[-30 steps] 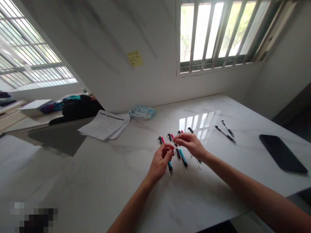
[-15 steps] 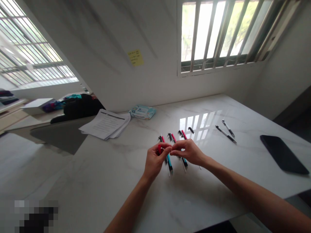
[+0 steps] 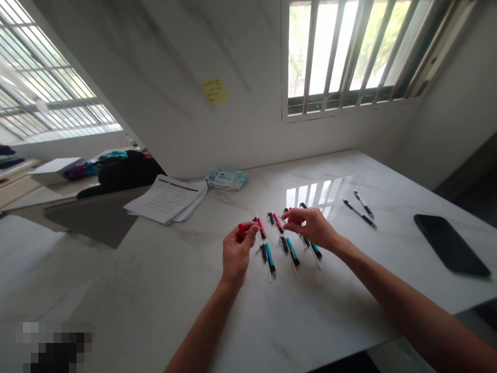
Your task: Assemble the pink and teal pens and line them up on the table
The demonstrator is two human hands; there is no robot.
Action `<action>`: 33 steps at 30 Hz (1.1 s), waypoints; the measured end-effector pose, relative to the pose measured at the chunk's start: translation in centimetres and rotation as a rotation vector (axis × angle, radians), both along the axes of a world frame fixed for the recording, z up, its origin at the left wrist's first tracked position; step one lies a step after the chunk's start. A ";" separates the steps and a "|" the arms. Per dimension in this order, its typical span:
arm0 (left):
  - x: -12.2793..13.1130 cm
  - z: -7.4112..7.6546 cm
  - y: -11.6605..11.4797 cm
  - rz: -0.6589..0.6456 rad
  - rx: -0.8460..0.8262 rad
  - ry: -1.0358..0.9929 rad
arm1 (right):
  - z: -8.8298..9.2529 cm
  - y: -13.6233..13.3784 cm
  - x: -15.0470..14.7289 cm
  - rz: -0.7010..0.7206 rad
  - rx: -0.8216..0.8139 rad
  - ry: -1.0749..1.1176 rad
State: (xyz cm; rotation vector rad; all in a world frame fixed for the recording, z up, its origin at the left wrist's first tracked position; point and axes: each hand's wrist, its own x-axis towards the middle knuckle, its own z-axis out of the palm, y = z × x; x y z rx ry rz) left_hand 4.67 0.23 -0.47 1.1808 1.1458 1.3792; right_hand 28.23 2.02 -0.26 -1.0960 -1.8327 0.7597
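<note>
My left hand (image 3: 237,254) is closed around a red pen barrel (image 3: 242,231), held just above the table. To its right, my right hand (image 3: 310,228) has thumb and index finger nearly together; a thin pale sliver shows by the fingertips, too small to make out. Below and between the hands lie disassembled pens. Pink-red barrels (image 3: 261,228) form a far row, partly covered by my right hand. Nearer me are teal barrels (image 3: 270,257) with black tips. Black pen parts (image 3: 263,252) and thin white refills (image 3: 269,270) lie alongside them.
Two black-and-clear pens (image 3: 360,213) and a dark phone (image 3: 450,244) lie on the marble-patterned table (image 3: 349,311) at right. Stacked papers (image 3: 165,199) and a wipes packet (image 3: 227,178) are at the back left. A yellow note (image 3: 215,91) sticks to the wall.
My hands have come apart from where they met over the pens. The left moved left with the red barrel; the right moved right and away from me, over the far row.
</note>
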 end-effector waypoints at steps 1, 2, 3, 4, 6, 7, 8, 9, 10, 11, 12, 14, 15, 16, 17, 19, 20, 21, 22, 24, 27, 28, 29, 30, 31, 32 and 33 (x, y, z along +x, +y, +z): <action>0.0 0.0 0.0 -0.004 -0.012 -0.005 | 0.0 0.5 0.8 -0.063 0.015 0.002; 0.0 0.0 0.0 -0.012 -0.020 -0.003 | -0.1 1.1 1.8 -0.138 0.025 0.006; 0.2 0.1 0.0 -0.019 -0.022 0.004 | -0.3 1.7 2.8 -0.216 0.031 -0.002; 0.3 0.2 -0.1 -0.024 -0.018 0.015 | -0.6 2.3 3.8 -0.300 0.036 -0.017; 0.6 0.6 -0.4 -0.037 -0.011 0.038 | -1.4 3.5 5.8 -0.421 0.020 -0.084; 0.7 0.7 -0.5 -0.043 -0.012 0.046 | -1.9 4.0 6.7 -0.458 0.001 -0.126; 0.8 0.8 -0.7 -0.050 -0.016 0.051 | -2.4 4.5 7.4 -0.488 -0.021 -0.169; 0.9 0.8 -0.7 -0.059 -0.025 0.054 | -2.9 4.9 8.1 -0.515 -0.043 -0.207; 1.0 0.8 -0.8 -0.069 -0.035 0.056 | -3.4 5.2 8.5 -0.532 -0.069 -0.238; 1.0 0.7 -0.8 -0.080 -0.044 0.057 | -3.8 5.4 8.9 -0.543 -0.094 -0.264; 1.0 0.7 -0.8 -0.088 -0.053 0.058 | -4.1 5.5 9.0 -0.548 -0.115 -0.285; 1.0 0.5 -0.8 -0.099 -0.073 0.054 | -4.6 5.7 9.0 -0.546 -0.136 -0.315; 1.0 0.5 -0.8 -0.098 -0.085 0.049 | -4.7 5.7 8.9 -0.543 -0.136 -0.327; 1.0 0.4 -0.8 -0.096 -0.098 0.041 | -4.7 5.7 8.8 -0.538 -0.134 -0.336; 1.0 0.4 -0.8 -0.095 -0.111 0.031 | -4.6 5.6 8.7 -0.528 -0.133 -0.344; 1.0 0.4 -0.7 -0.099 -0.136 0.005 | -4.5 5.5 8.5 -0.503 -0.133 -0.356; 1.0 0.4 -0.7 -0.105 -0.146 -0.009 | -4.5 5.5 8.5 -0.490 -0.133 -0.360; 1.1 0.4 -0.7 -0.114 -0.156 -0.022 | -4.4 5.4 8.5 -0.483 -0.132 -0.361; 1.1 0.4 -0.7 -0.127 -0.168 -0.035 | -4.4 5.4 8.5 -0.480 -0.129 -0.357; 1.2 0.5 -0.7 -0.162 -0.194 -0.055 | -4.3 5.4 8.4 -0.468 -0.125 -0.319; 1.3 0.5 -0.8 -0.219 -0.224 -0.080 | -3.7 5.0 7.5 -0.353 -0.105 -0.182; 1.4 0.5 -0.8 -0.234 -0.233 -0.090 | -3.3 4.7 6.9 -0.276 -0.097 -0.125; 1.4 0.5 -0.9 -0.244 -0.243 -0.099 | -2.8 4.2 6.1 -0.184 -0.093 -0.069; 1.4 0.5 -0.9 -0.254 -0.256 -0.107 | -2.3 3.6 5.2 -0.082 -0.095 -0.012; 1.4 0.4 -0.9 -0.263 -0.271 -0.111 | -1.7 2.9 4.2 0.026 -0.109 0.049; 1.4 0.4 -0.9 -0.272 -0.286 -0.110 | -1.2 2.2 3.2 0.132 -0.130 0.102; 1.4 0.4 -0.9 -0.281 -0.300 -0.106 | -0.7 1.4 2.2 0.231 -0.148 0.138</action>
